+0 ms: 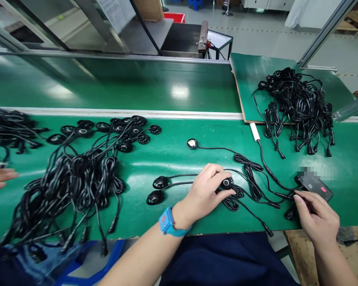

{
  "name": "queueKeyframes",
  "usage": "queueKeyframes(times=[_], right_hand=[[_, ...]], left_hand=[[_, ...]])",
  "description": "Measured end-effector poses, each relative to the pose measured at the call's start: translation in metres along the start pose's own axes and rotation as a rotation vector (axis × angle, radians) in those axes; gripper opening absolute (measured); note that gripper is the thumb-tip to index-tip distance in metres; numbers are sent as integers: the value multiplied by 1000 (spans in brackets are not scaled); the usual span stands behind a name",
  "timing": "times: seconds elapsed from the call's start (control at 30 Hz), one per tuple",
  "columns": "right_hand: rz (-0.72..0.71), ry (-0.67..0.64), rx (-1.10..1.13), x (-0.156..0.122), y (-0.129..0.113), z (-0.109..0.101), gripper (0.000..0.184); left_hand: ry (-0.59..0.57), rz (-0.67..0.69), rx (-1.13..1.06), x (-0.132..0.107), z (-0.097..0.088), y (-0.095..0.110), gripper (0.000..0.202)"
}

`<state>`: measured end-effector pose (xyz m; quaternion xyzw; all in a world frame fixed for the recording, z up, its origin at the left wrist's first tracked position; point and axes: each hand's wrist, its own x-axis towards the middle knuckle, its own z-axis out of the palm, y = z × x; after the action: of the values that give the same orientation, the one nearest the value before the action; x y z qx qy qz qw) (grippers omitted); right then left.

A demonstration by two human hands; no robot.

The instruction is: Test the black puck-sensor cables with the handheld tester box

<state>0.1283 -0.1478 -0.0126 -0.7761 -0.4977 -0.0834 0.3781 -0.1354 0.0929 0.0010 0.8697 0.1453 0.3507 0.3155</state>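
My left hand (207, 194), with a blue band on the wrist, holds a small black round cable head (227, 182) between thumb and fingers. To its left lie two black round heads (155, 197) on cords that run under the hand. My right hand (318, 216) pinches a black cable connector (290, 195) between thumb and index finger. Beyond my hands, a round head with a pale face (192, 143) leads by cord to a bundled black cable (252, 178). Just past my right fingers lies a black flat box (318, 186), partly blurred out.
A large pile of bundled black cables (77, 178) covers the left of the green table (173, 157). Another heap (298, 95) rests on a raised green board (244, 79) at back right. A white plug-like piece (254, 132) lies near it. Another person's hand (0, 177) shows at left.
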Motion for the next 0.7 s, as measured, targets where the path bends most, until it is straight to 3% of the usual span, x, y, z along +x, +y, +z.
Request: queueKeyframes(times=[0.2,0.4,0.7], right_hand=[[-8,4,-8,0,0,-1,11],[2,3,-4,0,1,0,10],[-22,3,-10,2,-1,0,10]], left_hand=[[-21,42,67,-1,2,1,36],[-5,51,53,-1,1,1,49],[12,46,34,-2,1,3,42]])
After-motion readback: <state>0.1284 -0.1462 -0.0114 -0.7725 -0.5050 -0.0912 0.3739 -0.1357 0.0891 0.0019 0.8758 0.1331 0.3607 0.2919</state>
